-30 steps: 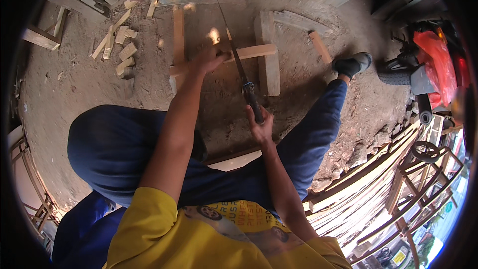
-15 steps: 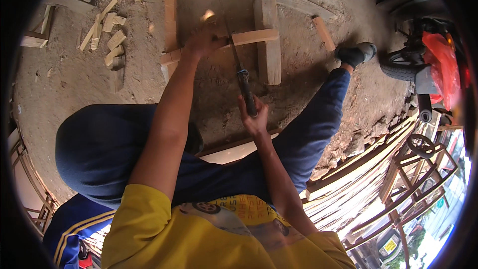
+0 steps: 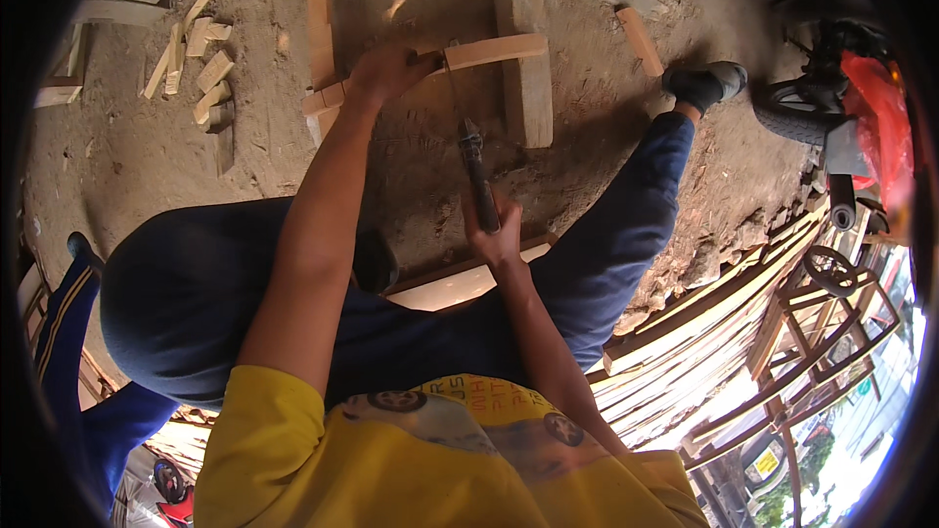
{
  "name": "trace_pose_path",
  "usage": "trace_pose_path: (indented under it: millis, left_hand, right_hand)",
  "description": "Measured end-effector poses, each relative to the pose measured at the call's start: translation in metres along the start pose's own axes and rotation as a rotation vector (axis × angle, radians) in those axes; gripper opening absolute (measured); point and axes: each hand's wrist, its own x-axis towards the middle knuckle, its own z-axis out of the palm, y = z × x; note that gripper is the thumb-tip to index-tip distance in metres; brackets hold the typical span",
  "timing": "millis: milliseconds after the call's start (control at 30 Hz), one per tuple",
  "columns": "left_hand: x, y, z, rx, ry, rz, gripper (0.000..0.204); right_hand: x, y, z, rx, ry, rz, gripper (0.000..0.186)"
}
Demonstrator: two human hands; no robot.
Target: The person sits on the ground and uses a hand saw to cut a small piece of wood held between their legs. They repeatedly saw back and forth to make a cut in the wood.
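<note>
A long wooden strip [image 3: 504, 50] lies crosswise over two lengths of wood on the dirt floor, a thick grey timber [image 3: 528, 103] under its right part and a reddish plank [image 3: 321, 20] near its left end. My left hand [image 3: 380, 76] is closed over the strip, pressing it from above just left of the saw. In my right hand [image 3: 497, 232] is the dark handle of a handsaw [image 3: 474, 161], fingers wrapped around it. The saw's thin blade crosses the strip right beside my left hand; its far part is blurred.
Several short wood offcuts [image 3: 213, 71] lie to the left. A small wood piece [image 3: 639, 41] sits near my right shoe [image 3: 706, 84]. A motorcycle wheel [image 3: 797, 112] and red plastic bag [image 3: 873, 117] stand at right, long stacked boards [image 3: 714, 342] lower right. Another person's leg [image 3: 59, 332] is at lower left.
The saw and my right hand have shifted slightly, with the blade still across the strip. My left hand keeps its hold. The other person's leg at lower left has moved, and its foot now shows.
</note>
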Motion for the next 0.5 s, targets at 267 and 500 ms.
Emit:
trace_pose_path:
  millis: [267,500]
  left_hand:
    - [-0.005,0.004,-0.008,-0.01,0.007,0.019,0.064]
    - [-0.004,-0.003,-0.001,0.024,0.045,0.025,0.065]
  right_hand:
    - [-0.027,0.008,-0.002,0.073,0.025,0.056,0.02]
    - [0.001,0.006,0.002,0.101,0.006,0.001,0.021]
